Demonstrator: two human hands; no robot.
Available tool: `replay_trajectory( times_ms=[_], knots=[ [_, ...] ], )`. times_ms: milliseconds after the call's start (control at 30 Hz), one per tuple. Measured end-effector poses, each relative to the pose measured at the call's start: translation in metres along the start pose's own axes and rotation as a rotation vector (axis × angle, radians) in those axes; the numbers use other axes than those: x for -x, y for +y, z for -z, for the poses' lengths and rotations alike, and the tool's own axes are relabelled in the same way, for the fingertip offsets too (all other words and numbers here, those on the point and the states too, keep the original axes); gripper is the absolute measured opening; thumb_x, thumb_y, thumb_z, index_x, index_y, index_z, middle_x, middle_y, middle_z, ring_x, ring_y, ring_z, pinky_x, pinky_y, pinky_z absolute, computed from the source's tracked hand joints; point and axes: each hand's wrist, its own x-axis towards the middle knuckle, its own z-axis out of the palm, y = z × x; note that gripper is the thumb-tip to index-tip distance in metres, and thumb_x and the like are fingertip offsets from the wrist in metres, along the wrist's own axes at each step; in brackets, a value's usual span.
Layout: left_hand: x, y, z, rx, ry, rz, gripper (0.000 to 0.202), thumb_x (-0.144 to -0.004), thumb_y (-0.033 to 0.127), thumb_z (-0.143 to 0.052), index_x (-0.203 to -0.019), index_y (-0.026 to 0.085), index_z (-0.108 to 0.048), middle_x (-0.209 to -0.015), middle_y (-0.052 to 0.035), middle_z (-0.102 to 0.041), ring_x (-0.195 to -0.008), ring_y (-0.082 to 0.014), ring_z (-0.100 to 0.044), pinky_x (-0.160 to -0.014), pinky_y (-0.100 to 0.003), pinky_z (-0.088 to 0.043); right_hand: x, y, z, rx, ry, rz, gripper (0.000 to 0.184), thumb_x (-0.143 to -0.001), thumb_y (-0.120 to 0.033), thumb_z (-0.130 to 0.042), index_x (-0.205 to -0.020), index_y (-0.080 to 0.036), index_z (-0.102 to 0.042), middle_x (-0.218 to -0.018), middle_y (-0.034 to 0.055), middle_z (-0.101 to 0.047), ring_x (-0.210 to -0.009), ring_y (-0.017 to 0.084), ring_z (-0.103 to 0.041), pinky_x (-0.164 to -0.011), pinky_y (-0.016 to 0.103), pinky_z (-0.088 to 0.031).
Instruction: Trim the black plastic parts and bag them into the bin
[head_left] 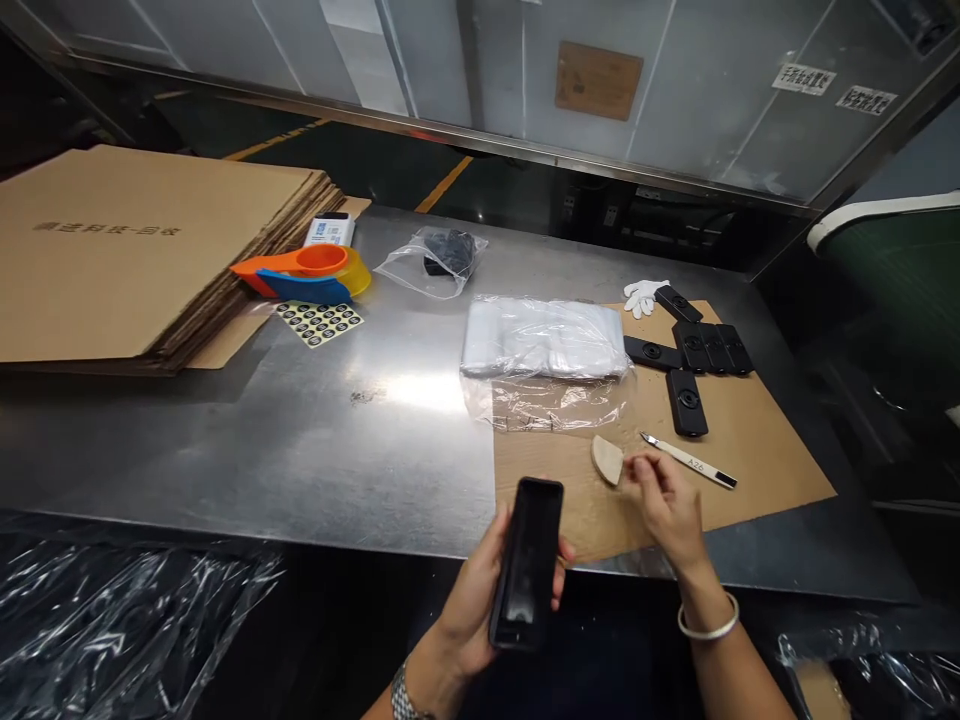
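A slim black rectangular device point(527, 565) with a glossy face rests in my left hand point(480, 590), whose fingers and thumb wrap round its sides. It is held tilted in front of the table's near edge. My right hand point(666, 500) hovers over the cardboard sheet with thumb and fingers pinched together. Its fingertips come right up to the corner of a beige fan-shaped pad point(607, 460); whether they grip it or some small thing, I cannot make out. Just beyond that hand lies a white pen-like tool point(688, 460) marked A26.
Several black devices point(687, 403) and a white glove point(643, 298) lie on the cardboard sheet point(780, 455), beside a clear bag of white sheets point(544, 340). Further left are a bagged black item point(450, 252), a tape dispenser point(307, 275), stickers point(321, 322) and stacked cardboard point(150, 260).
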Motion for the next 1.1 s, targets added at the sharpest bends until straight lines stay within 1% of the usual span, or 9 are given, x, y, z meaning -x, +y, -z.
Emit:
replay_trajectory(
  times_ms=[133, 267, 400, 533, 567, 667, 800, 900, 1100],
  knots=[
    [-0.003, 0.013, -0.003, 0.168, 0.066, -0.08, 0.05, -0.089, 0.045, -0.035, -0.083, 0.006, -0.065, -0.08, -0.0082, -0.061, -0.063, -0.0134, -0.058, -0.064, -0.025, -0.051, -0.014, 0.054, 0.016, 0.292, 0.134, -0.087, 0.019, -0.084, -0.021, -0.043, -0.094, -0.013, -0.057, -0.094, 0.0151, -0.056, -0.088, 0.026, -0.049, -0.076, 0.041, -0.038],
    [-0.006, 0.023, -0.008, 0.224, 0.103, -0.168, 0.05, -0.089, 0.047, -0.033, -0.084, 0.008, -0.064, -0.079, -0.0084, -0.061, -0.064, -0.0141, -0.057, -0.064, -0.026, -0.051, -0.013, 0.08, 0.019, 0.445, 0.11, -0.079, 0.014, -0.081, -0.023, -0.047, -0.083, -0.014, -0.058, -0.081, 0.0124, -0.052, -0.079, 0.026, -0.045, -0.07, 0.039, -0.035],
    [-0.009, 0.029, -0.012, 0.259, 0.162, -0.271, 0.052, -0.089, 0.049, -0.031, -0.082, 0.009, -0.064, -0.078, -0.0081, -0.061, -0.062, -0.0134, -0.056, -0.06, -0.025, -0.05, -0.005, 0.076, 0.014, 0.502, 0.167, -0.085, 0.024, -0.085, -0.026, -0.04, -0.09, -0.01, -0.057, -0.08, 0.0141, -0.05, -0.076, 0.026, -0.047, -0.063, 0.037, -0.037],
    [-0.011, 0.032, -0.012, 0.255, 0.205, -0.359, 0.055, -0.089, 0.051, -0.03, -0.081, 0.009, -0.064, -0.076, -0.007, -0.06, -0.06, -0.0129, -0.056, -0.057, -0.024, -0.049, 0.018, 0.036, 0.014, 0.296, 0.207, -0.137, 0.034, -0.091, -0.031, -0.031, -0.111, -0.012, -0.051, -0.084, 0.0111, -0.056, -0.07, 0.021, -0.055, -0.059, 0.031, -0.042],
    [-0.012, 0.032, -0.011, 0.248, 0.211, -0.375, 0.056, -0.088, 0.052, -0.029, -0.08, 0.009, -0.064, -0.075, -0.0069, -0.06, -0.059, -0.0126, -0.056, -0.056, -0.024, -0.049, 0.026, 0.021, 0.014, 0.147, 0.121, -0.154, 0.033, -0.091, -0.034, -0.032, -0.111, -0.015, -0.05, -0.078, 0.0069, -0.058, -0.064, 0.018, -0.056, -0.056, 0.028, -0.043],
    [-0.013, 0.033, -0.008, 0.224, 0.235, -0.418, 0.055, -0.088, 0.053, -0.029, -0.081, 0.01, -0.064, -0.073, -0.0065, -0.061, -0.057, -0.0122, -0.056, -0.054, -0.023, -0.048, 0.05, -0.027, 0.014, -0.297, -0.337, -0.125, 0.03, -0.092, -0.04, -0.034, -0.106, -0.02, -0.051, -0.061, -0.0017, -0.053, -0.046, 0.011, -0.05, -0.044, 0.021, -0.039],
    [-0.011, 0.033, -0.003, 0.197, 0.283, -0.42, 0.056, -0.087, 0.055, -0.03, -0.082, 0.01, -0.063, -0.071, -0.0065, -0.061, -0.055, -0.0118, -0.056, -0.052, -0.022, -0.047, 0.068, -0.071, 0.011, -0.586, -0.824, -0.107, 0.03, -0.096, -0.037, -0.024, -0.111, -0.021, -0.044, -0.06, -0.0037, -0.055, -0.048, 0.009, -0.053, -0.05, 0.02, -0.042],
    [-0.008, 0.034, -0.001, 0.175, 0.284, -0.428, 0.056, -0.087, 0.055, -0.03, -0.082, 0.009, -0.063, -0.071, -0.0065, -0.061, -0.056, -0.0117, -0.056, -0.051, -0.021, -0.046, 0.068, -0.083, 0.008, -0.616, -0.927, -0.132, 0.029, -0.097, -0.038, -0.024, -0.109, -0.021, -0.042, -0.06, -0.0046, -0.055, -0.047, 0.007, -0.051, -0.051, 0.019, -0.041],
    [-0.005, 0.032, 0.002, 0.171, 0.239, -0.48, 0.054, -0.086, 0.055, -0.032, -0.083, 0.011, -0.063, -0.071, -0.0058, -0.06, -0.054, -0.0106, -0.054, -0.051, -0.021, -0.045, 0.065, -0.091, 0.001, -0.657, -1.038, -0.284, 0.035, -0.094, -0.048, -0.027, -0.098, -0.018, -0.046, -0.054, -0.0063, -0.051, -0.035, 0.003, -0.043, -0.036, 0.013, -0.031]
  ],
)
